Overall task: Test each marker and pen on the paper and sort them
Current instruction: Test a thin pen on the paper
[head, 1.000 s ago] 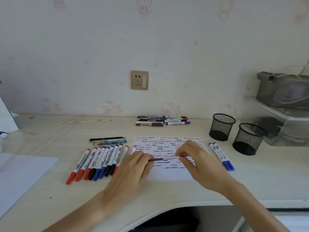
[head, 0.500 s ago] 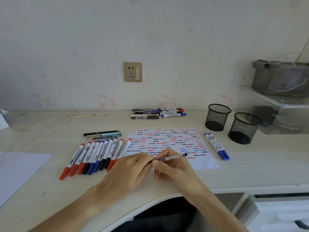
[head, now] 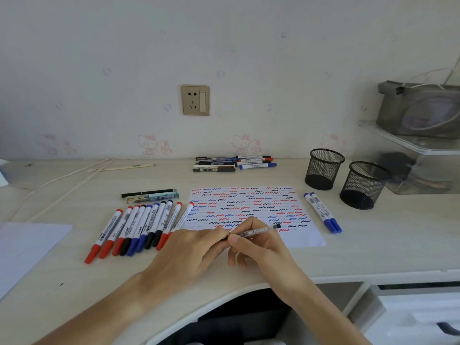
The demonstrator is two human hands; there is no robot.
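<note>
Sitting at my desk (head: 373, 250) with the squiggle-covered paper (head: 306, 239) in front of me, a row of markers (head: 139, 227) lying to its left. My right hand (head: 261, 247) pinches a thin clear pen (head: 258, 231) just over the paper's near edge, and my left hand's (head: 189, 252) fingertips grip its near end.

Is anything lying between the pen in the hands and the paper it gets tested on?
Nothing visible. The clear pen, held by the right hand and left hand, hovers over the near edge of the scribbled paper.
</note>
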